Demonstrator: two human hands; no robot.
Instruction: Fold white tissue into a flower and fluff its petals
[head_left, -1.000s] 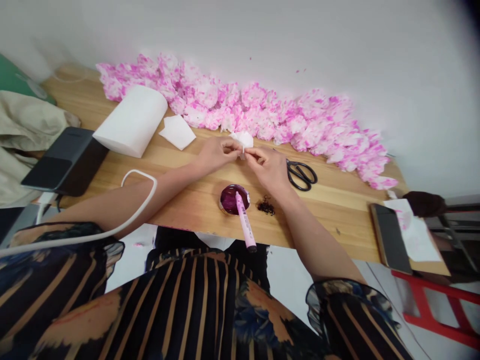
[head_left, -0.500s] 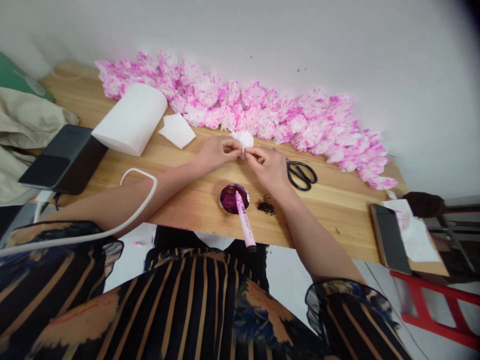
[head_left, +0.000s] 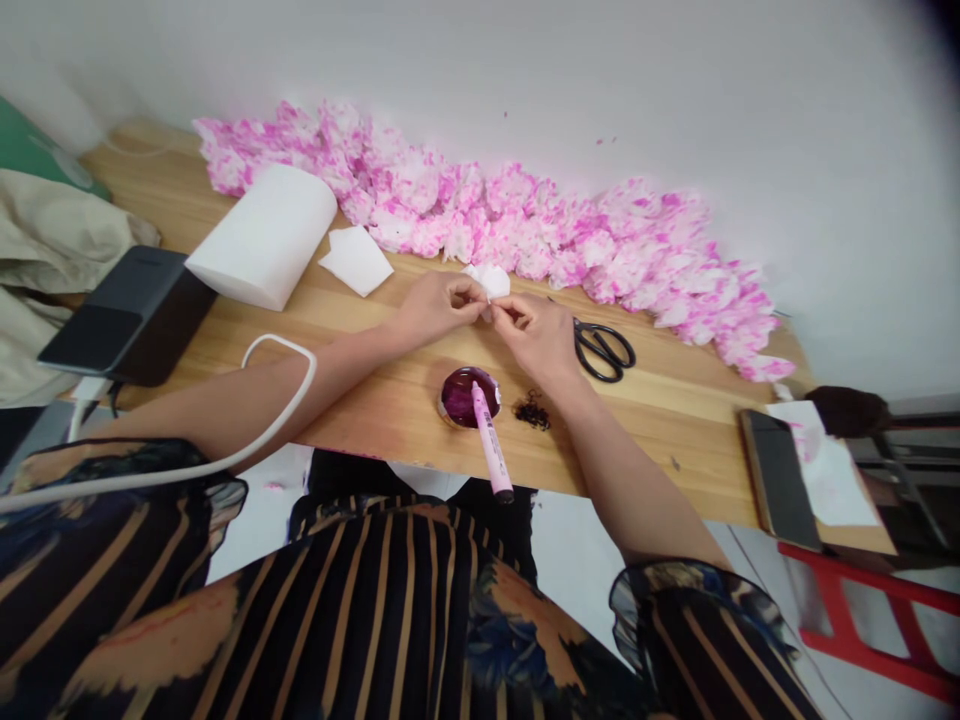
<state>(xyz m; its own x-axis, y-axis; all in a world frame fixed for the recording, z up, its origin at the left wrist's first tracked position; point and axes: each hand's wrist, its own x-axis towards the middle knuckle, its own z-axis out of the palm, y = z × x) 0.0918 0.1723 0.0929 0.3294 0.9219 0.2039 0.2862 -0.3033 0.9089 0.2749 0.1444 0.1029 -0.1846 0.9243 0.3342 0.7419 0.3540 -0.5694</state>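
Between my two hands is a small gathered piece of white tissue paper (head_left: 491,281), its loose part fanning out away from me. My left hand (head_left: 442,305) pinches the bunched end from the left. From the other side, the fingertips of my right hand (head_left: 536,330) close on the same end. Black-handled scissors (head_left: 602,350) lie just right of my right hand, their blades mostly hidden by it. Nearer to me stands a small dish of dark purple liquid (head_left: 456,400), with a pink marker (head_left: 491,445) resting tip-in across its rim. A little heap of dark elastic bands or ties (head_left: 532,411) sits beside it.
A long row of pink-and-white paper flowers (head_left: 510,215) lines the wall. To the left are a stack of white paper (head_left: 266,235), a cut white piece (head_left: 358,260) and a dark power bank (head_left: 127,318) with a white cable. A dark flat box (head_left: 780,478) lies at the right edge.
Both hands keep their pinch on the tissue paper, with only slight finger movement at its gathered end. The other things on the table stay where they were.
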